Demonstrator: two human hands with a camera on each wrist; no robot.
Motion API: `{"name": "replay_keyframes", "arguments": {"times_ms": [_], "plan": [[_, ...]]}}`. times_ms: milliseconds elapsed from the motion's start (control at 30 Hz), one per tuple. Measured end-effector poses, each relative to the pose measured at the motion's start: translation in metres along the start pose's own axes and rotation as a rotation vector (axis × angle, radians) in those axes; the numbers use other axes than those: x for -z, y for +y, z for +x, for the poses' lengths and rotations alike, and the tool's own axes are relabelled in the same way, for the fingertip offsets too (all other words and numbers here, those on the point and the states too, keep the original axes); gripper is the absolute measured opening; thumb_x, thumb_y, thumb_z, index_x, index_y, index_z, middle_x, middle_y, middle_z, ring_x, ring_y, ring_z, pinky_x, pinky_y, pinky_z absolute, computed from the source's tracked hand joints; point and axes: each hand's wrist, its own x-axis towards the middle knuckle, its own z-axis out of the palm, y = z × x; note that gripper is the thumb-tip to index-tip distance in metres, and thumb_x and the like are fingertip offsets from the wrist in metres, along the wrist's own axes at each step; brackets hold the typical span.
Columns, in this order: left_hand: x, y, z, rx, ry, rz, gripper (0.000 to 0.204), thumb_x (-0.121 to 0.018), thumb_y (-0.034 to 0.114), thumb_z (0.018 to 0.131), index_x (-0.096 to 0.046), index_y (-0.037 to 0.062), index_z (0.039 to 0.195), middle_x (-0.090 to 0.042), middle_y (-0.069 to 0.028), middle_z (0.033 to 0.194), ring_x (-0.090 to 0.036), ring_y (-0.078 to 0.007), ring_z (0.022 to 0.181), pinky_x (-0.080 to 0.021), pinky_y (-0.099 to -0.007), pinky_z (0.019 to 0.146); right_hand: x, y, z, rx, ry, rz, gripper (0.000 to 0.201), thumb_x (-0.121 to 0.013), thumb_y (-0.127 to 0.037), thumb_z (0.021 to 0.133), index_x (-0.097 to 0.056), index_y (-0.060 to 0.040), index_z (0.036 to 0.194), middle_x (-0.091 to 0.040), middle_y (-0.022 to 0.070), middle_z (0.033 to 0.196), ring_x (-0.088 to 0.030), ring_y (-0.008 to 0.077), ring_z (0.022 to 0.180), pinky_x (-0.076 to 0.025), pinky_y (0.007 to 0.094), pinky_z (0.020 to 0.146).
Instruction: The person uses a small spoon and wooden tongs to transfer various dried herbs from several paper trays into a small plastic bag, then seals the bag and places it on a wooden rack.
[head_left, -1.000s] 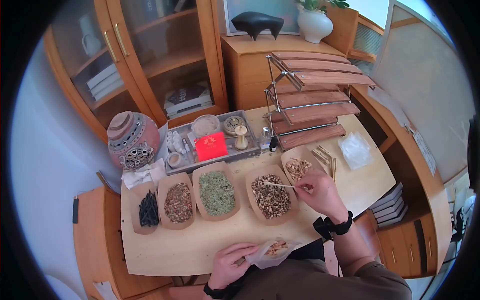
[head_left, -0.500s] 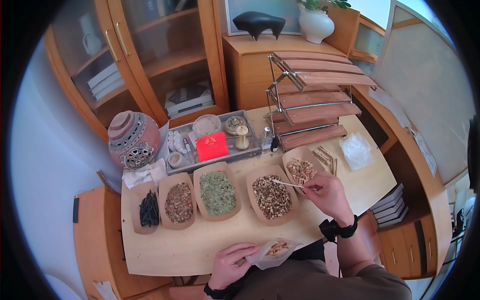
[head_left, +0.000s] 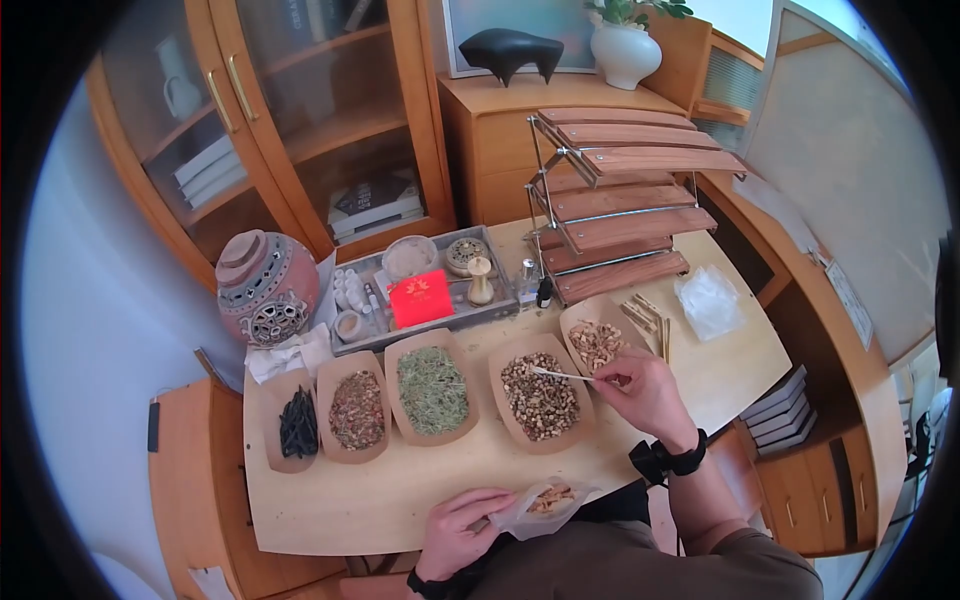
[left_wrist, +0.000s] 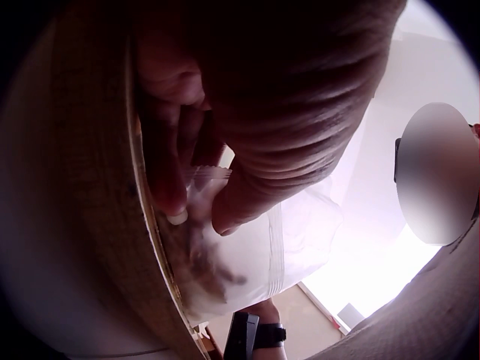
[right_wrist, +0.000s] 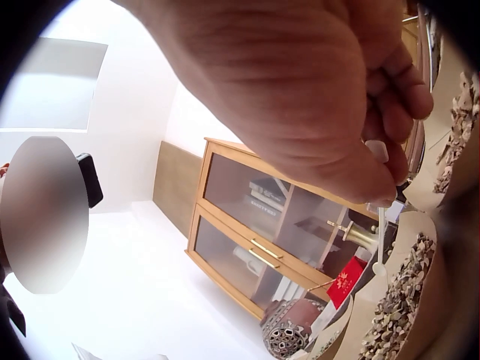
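My right hand (head_left: 640,392) pinches a small thin spoon (head_left: 562,375) by its end, thumb against fingers. The spoon's pale tip lies over a paper tray (head_left: 582,424) of chopped brown-and-cream dried pieces (head_left: 541,396). In the right wrist view the spoon (right_wrist: 381,244) points down toward that tray. Near the table's front edge my left hand (head_left: 465,525) grips a translucent plastic bag (head_left: 520,520) with light brown dried chips (head_left: 553,497) inside. Thumb and fingers pinch the bag (left_wrist: 259,262) at its edge in the left wrist view.
More paper trays hold tan chips (head_left: 597,343), green dried herb (head_left: 432,390), reddish mix (head_left: 356,410) and dark sticks (head_left: 298,424). Behind stand a grey tray (head_left: 505,285) with a red packet (head_left: 421,298), a slatted wooden rack (head_left: 625,200), a pot (head_left: 268,285) and a clear bag (head_left: 711,303).
My right hand shifted slightly right with the spoon, then came back left, its tip staying over the brown-and-cream tray. My left hand keeps its hold on the bag.
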Motion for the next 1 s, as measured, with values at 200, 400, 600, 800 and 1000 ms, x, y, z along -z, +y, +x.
{"name": "replay_keyframes", "arguments": {"times_ms": [200, 400, 600, 800, 1000], "plan": [[-0.001, -0.001, -0.001, -0.011, 0.026, 0.0, 0.037, -0.073, -0.005, 0.08, -0.082, 0.0048, 0.114, -0.08, -0.0102, 0.115, -0.079, -0.0253, 0.101, -0.063, -0.0343, 0.09, -0.006, -0.007, 0.009, 0.069, -0.082, -0.118, 0.01, -0.08, -0.008, 0.083, -0.079, -0.0035, 0.092, -0.07, 0.0122, 0.085, -0.069, 0.0325, 0.08, -0.056, 0.0415, 0.07], [-0.002, -0.001, -0.001, -0.026, 0.014, -0.014, 0.037, -0.074, -0.005, 0.079, -0.082, 0.0051, 0.114, -0.08, -0.0101, 0.115, -0.079, -0.0254, 0.102, -0.063, -0.0344, 0.09, 0.0, -0.005, -0.003, 0.049, -0.021, -0.03, 0.01, -0.079, -0.006, 0.083, -0.08, -0.0029, 0.092, -0.07, 0.0123, 0.084, -0.071, 0.0307, 0.078, -0.057, 0.04, 0.069], [-0.001, -0.003, 0.0, -0.028, -0.003, -0.006, 0.036, -0.074, -0.005, 0.08, -0.082, 0.0048, 0.114, -0.08, -0.0103, 0.114, -0.079, -0.0258, 0.101, -0.063, -0.0348, 0.09, 0.009, -0.001, -0.015, -0.016, -0.055, -0.022, 0.01, -0.079, -0.004, 0.083, -0.08, -0.0032, 0.093, -0.069, 0.0117, 0.083, -0.069, 0.0274, 0.079, -0.057, 0.0373, 0.068], [-0.001, -0.002, 0.001, -0.016, 0.0, 0.007, 0.035, -0.074, -0.005, 0.081, -0.082, 0.0052, 0.114, -0.08, -0.0102, 0.114, -0.079, -0.0263, 0.099, -0.064, -0.0348, 0.088, 0.009, 0.011, -0.025, 0.012, -0.001, 0.116, 0.009, -0.08, 0.0, 0.084, -0.08, -0.0013, 0.093, -0.068, 0.0083, 0.081, -0.064, 0.0199, 0.074, -0.053, 0.0323, 0.069], [-0.001, -0.002, 0.002, -0.012, -0.006, 0.006, 0.036, -0.074, -0.004, 0.081, -0.082, 0.0059, 0.114, -0.08, -0.01, 0.114, -0.079, -0.0265, 0.1, -0.063, -0.0354, 0.089, -0.006, 0.032, -0.044, -0.021, 0.063, 0.392, 0.009, -0.081, 0.001, 0.089, -0.08, -0.0012, 0.097, -0.068, 0.004, 0.084, -0.061, 0.0119, 0.077, -0.048, 0.0281, 0.07]]}}
